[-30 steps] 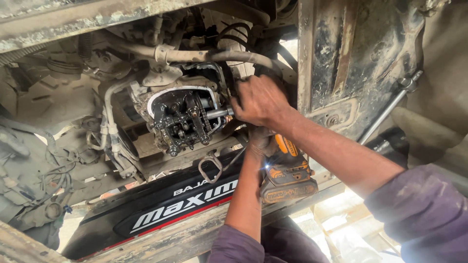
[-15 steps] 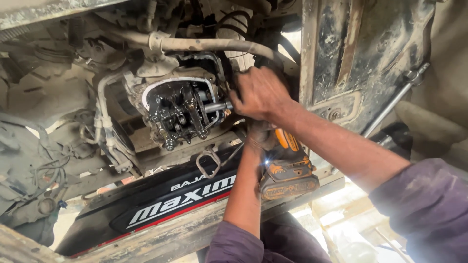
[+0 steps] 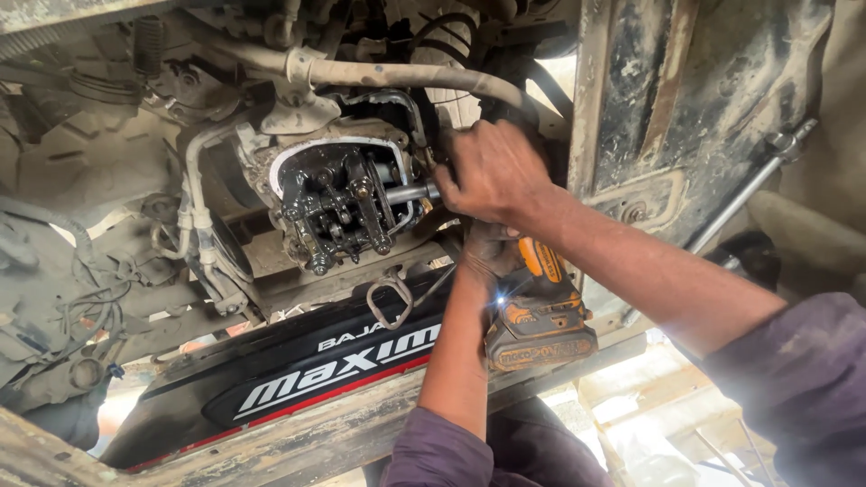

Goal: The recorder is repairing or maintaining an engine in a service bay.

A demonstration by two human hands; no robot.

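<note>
Your right hand [image 3: 492,171] stays clenched around the steel socket extension [image 3: 408,192], seated in the open engine head [image 3: 338,203]; left hand [image 3: 487,257] keeps gripping the orange cordless driver [image 3: 539,311] just below. Nothing's shifted, so you're mid-bolt.

A: What fills the upper field?
B: The dusty underside of a vehicle: a grimy hose [image 3: 397,74] crossing overhead, loose wires [image 3: 86,307] hanging at left, and a scuffed dark metal panel [image 3: 695,99] at right.

A: And the lower field?
B: A black body panel [image 3: 271,379] with a red stripe and white lettering, resting above a worn frame rail [image 3: 54,455].

A: How is it lit?
B: Bright daylight falls on pale ground [image 3: 649,406] at lower right; a thin steel rod [image 3: 749,189] slants nearby.
</note>
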